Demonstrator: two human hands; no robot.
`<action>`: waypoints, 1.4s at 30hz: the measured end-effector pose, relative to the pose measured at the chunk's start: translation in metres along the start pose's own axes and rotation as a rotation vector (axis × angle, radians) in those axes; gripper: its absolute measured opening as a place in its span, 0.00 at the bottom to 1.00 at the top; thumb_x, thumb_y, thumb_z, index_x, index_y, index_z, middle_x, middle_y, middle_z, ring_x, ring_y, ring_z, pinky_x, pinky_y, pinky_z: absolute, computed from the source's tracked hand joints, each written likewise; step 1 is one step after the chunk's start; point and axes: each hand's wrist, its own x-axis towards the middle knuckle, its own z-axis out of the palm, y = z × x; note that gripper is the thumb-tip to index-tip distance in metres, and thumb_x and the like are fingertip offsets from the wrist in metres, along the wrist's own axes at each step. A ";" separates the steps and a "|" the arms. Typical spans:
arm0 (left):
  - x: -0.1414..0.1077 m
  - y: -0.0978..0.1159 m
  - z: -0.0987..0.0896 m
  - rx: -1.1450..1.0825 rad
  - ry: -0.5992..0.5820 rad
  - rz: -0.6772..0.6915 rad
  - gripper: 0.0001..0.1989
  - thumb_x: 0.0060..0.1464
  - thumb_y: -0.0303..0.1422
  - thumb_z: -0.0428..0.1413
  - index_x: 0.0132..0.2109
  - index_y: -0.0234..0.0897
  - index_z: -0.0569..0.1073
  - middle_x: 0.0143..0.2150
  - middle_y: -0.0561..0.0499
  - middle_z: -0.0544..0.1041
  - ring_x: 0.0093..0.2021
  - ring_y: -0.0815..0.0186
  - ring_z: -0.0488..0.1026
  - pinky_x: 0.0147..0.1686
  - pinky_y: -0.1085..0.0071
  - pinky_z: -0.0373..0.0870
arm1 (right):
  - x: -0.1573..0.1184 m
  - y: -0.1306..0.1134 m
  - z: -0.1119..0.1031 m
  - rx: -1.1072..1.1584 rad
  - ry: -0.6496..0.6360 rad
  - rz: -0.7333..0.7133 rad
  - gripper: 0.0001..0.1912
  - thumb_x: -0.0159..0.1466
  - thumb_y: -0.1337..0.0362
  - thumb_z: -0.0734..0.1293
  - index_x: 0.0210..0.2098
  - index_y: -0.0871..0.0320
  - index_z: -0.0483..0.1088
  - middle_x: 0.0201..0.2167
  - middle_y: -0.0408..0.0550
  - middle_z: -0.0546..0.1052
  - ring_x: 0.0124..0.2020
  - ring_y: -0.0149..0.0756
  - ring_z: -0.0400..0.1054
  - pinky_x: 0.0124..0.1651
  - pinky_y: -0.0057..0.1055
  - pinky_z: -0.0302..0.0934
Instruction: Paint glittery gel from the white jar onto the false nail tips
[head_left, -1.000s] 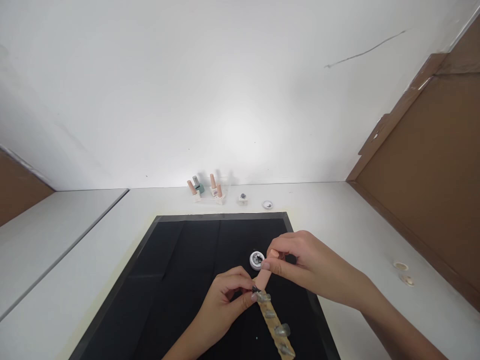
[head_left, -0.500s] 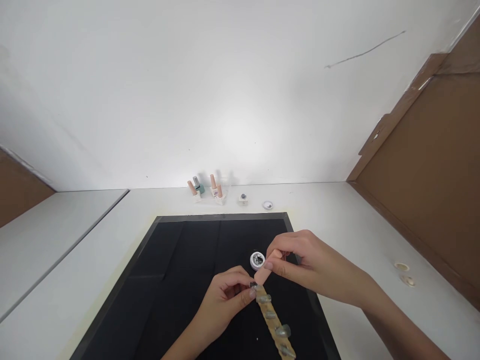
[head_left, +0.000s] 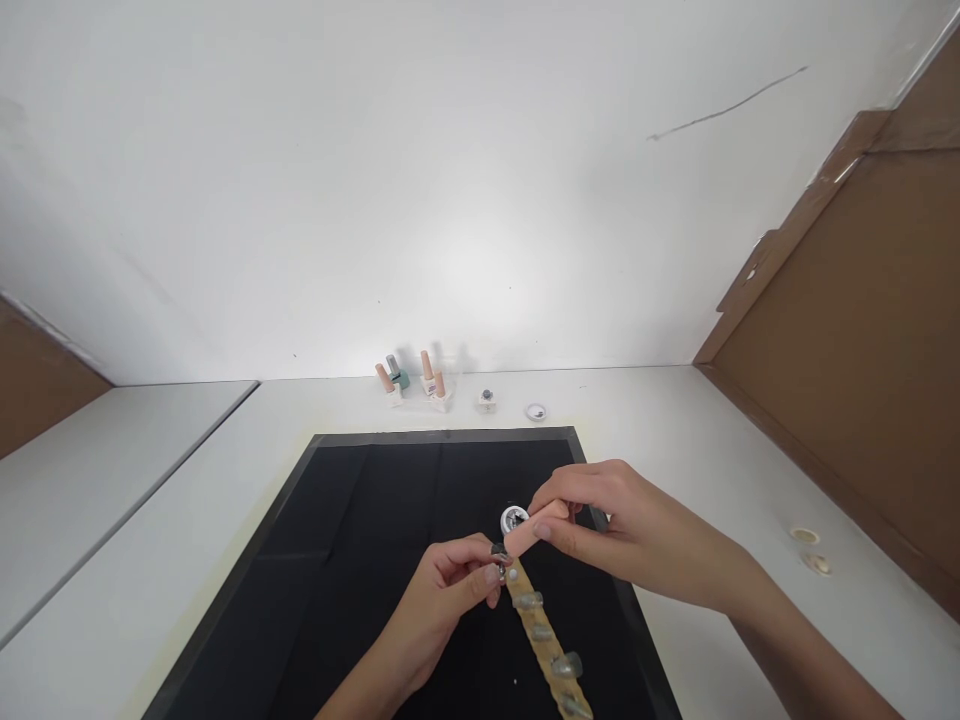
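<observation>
My left hand (head_left: 454, 590) pinches a small dark, shiny false nail (head_left: 500, 553) between thumb and fingers, beside the top end of a tan strip (head_left: 536, 633). Several translucent grey false nails (head_left: 567, 665) sit along that strip, and a small white dot (head_left: 512, 575) shows near its top. In my right hand (head_left: 592, 515) is a peach-coloured, blunt-ended stick (head_left: 534, 530), its lower end close against the nail; whether they touch, I cannot tell. Just behind the stick stands a small round white pot (head_left: 513, 519) with dark, silvery flakes, partly covered.
Several polish bottles (head_left: 439, 392) with peach or grey caps stand at the back, by the white wall. An uncapped little bottle (head_left: 487, 401) and a round lid (head_left: 535, 411) are right of them. A black mat (head_left: 375, 560) lies under my hands. Two small pale discs (head_left: 815, 564) lie far right.
The nail in my left hand has come away from the strip's top and tilted up, uncovering the white dot. The peach stick has turned flatter and shifted slightly up and left.
</observation>
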 end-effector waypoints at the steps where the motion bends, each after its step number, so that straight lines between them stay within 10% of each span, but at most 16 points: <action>1: 0.000 0.001 0.000 0.006 0.000 0.001 0.10 0.46 0.39 0.62 0.31 0.36 0.80 0.23 0.55 0.66 0.25 0.72 0.61 0.29 0.73 0.56 | 0.000 0.001 0.000 0.000 -0.001 -0.003 0.10 0.65 0.65 0.60 0.32 0.56 0.72 0.26 0.40 0.72 0.24 0.26 0.61 0.23 0.22 0.51; 42: 0.000 0.006 0.001 0.003 -0.004 -0.002 0.07 0.50 0.34 0.56 0.30 0.34 0.74 0.28 0.53 0.63 0.30 0.67 0.58 0.34 0.69 0.57 | 0.001 0.001 0.007 -0.099 -0.055 -0.122 0.13 0.67 0.60 0.60 0.31 0.57 0.71 0.25 0.38 0.69 0.24 0.24 0.60 0.26 0.22 0.50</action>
